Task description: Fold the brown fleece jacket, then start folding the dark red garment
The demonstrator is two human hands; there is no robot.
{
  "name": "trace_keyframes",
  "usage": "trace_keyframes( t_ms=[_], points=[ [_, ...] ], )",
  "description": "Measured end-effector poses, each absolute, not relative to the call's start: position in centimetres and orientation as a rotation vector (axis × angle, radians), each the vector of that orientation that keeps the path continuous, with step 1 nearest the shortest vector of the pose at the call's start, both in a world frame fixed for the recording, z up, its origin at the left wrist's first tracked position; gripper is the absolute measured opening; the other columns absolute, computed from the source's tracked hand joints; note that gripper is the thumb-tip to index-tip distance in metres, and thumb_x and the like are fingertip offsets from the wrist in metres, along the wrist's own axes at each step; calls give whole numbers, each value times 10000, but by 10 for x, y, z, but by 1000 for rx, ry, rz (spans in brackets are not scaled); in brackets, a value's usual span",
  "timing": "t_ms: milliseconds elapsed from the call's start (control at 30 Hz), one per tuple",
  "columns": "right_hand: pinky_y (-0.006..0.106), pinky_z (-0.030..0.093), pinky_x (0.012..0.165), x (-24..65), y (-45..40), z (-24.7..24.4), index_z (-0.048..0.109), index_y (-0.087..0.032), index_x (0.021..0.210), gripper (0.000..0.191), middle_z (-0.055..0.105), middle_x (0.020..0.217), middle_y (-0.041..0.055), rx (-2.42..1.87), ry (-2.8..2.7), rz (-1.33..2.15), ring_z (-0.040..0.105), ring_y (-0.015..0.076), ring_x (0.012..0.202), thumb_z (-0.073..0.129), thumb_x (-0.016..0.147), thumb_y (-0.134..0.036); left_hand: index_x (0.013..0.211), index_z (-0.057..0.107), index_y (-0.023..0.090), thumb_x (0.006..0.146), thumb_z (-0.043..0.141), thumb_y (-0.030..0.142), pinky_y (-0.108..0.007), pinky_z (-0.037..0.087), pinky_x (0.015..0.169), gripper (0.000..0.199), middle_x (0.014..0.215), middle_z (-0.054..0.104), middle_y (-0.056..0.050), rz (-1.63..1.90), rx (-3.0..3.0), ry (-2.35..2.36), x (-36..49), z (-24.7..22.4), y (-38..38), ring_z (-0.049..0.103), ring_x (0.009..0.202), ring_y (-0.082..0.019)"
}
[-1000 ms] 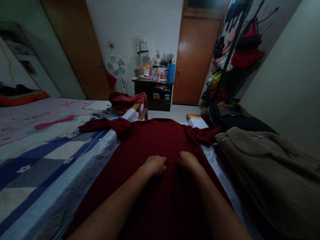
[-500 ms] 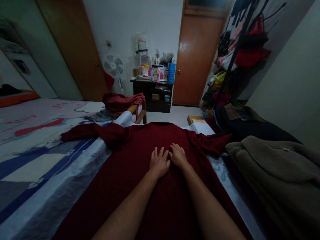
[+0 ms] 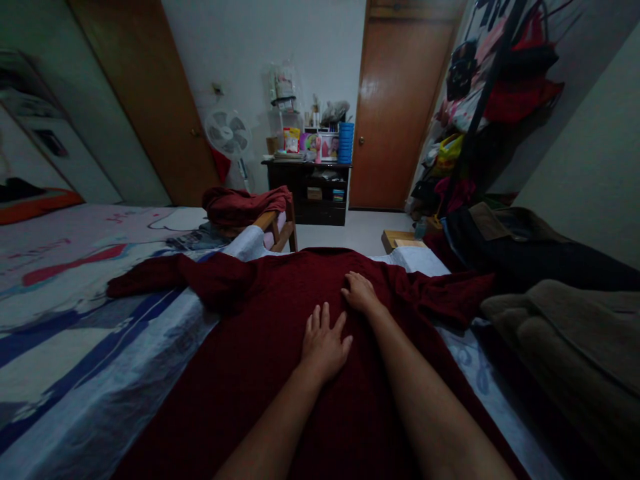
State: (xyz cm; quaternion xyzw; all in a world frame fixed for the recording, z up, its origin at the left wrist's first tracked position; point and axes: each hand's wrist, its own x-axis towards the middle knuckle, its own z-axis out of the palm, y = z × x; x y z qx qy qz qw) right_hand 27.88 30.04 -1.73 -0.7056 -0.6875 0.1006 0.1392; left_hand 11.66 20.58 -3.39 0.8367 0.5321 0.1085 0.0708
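A dark red long-sleeved garment [image 3: 280, 300] lies spread out in front of me, its neckline at the far end and its sleeves out to both sides. On its middle rests my left hand [image 3: 326, 343], palm down with the fingers spread. My right hand [image 3: 361, 293] lies a little farther up and to the right, flat on the cloth with its fingers stretched out. The two hands are apart, and neither grips the fabric. Under the garment is a pale patterned cover [image 3: 465, 360].
At left is a bed with a printed sheet [image 3: 100, 267]. Folded reddish clothes [image 3: 245, 203] lie by a wooden rail. A brown folded garment [image 3: 565, 327] and dark clothes [image 3: 530, 247] are piled at right. Behind stand a fan [image 3: 229, 133], a black cabinet [image 3: 285, 193] and a door [image 3: 387, 113].
My right hand has slid slightly up and right over the garment, while my left hand has moved slightly down. The gap between them has widened. The view has shifted a little.
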Motion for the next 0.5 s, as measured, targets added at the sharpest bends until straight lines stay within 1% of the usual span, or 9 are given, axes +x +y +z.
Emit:
trace_keyframes(
  t_ms=[100,167,233,267,300,333,400,433,500],
  points=[
    [423,186,1151,281,309,-25,432,-149,1426,553,353,1534,119,-2126,-1891,216,259,270,1428,476,923,-373,1445,408,336,857,502,576,-542,258,1121,643,1572,283,-103,166,2486,1579,115,-18,207,198,1442,-399],
    [454,180,1145,283,311,-29,431,-149,1431,560,335,1542,125,-2176,-1834,153,242,299,1431,445,934,-406,1430,430,330,819,552,578,-541,301,1094,670,1550,323,-115,49,2470,1563,116,-2,212,247,1421,-411],
    [466,179,1140,284,311,-32,426,-146,1437,570,327,1546,128,-2195,-1837,126,244,315,1427,429,935,-416,1382,487,304,784,610,533,-527,373,1039,652,1471,434,-132,-14,2471,1583,119,13,222,380,1345,-407],
    [467,178,1139,284,311,-32,423,-147,1440,572,325,1547,125,-2198,-1848,121,247,318,1425,424,935,-416,1345,521,286,788,618,487,-497,420,994,600,1392,511,-135,2,2477,1610,121,19,229,477,1262,-380],
    [466,178,1139,284,311,-33,420,-147,1442,574,322,1549,122,-2202,-1857,118,247,319,1425,421,935,-416,1301,553,275,809,601,437,-470,448,959,521,1312,566,-129,37,2470,1653,123,23,238,541,1183,-347],
    [464,177,1138,284,311,-33,418,-148,1444,576,319,1551,120,-2207,-1862,118,245,317,1425,418,935,-417,1263,577,264,835,570,404,-454,453,949,450,1255,595,-125,95,2468,1694,126,24,248,566,1140,-322],
    [461,176,1138,284,311,-34,412,-152,1447,578,314,1553,117,-2215,-1861,122,238,308,1429,415,934,-420,1207,608,239,862,538,403,-453,436,971,388,1245,591,-135,191,2453,1774,131,17,270,543,1165,-310],
    [459,175,1138,284,312,-35,410,-154,1447,579,313,1554,116,-2217,-1855,124,233,304,1431,418,933,-420,1225,597,237,872,527,425,-462,412,1002,406,1288,567,-137,262,2463,1792,132,11,282,509,1210,-311],
    [459,173,1139,285,313,-36,408,-154,1447,584,315,1552,116,-2212,-1845,136,226,298,1434,424,929,-423,1355,496,233,893,492,468,-474,333,1084,518,1417,481,-133,352,2451,1802,133,-6,304,417,1316,-300]
  ],
)
